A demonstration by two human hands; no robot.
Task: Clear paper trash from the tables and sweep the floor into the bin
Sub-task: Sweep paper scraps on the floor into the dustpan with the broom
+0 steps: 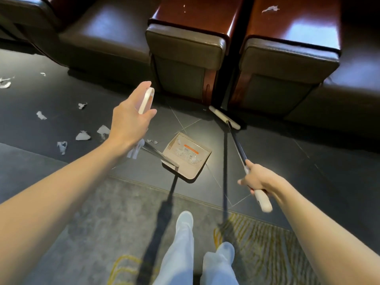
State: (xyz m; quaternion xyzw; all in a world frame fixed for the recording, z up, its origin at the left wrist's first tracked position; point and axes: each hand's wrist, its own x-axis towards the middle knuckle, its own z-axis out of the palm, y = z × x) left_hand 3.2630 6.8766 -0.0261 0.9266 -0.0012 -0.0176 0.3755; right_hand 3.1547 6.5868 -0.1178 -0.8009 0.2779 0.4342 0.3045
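Observation:
My left hand [131, 118] grips the white top handle of a long-handled dustpan [188, 158], whose beige tray rests on the dark floor tiles between my arms. My right hand [258, 177] grips the handle of a broom [236, 138]; its pale head lies on the floor at the gap between two armchairs. Several torn paper scraps [82, 136] lie on the floor to the left of the dustpan. More paper bits [270, 9] sit on the wooden armrest tops.
Two brown leather armchairs [185, 58] with wooden armrests stand straight ahead, close together. A grey carpet with yellow patterns [102, 212] covers the floor under my feet. More scraps [5, 82] lie at the far left edge.

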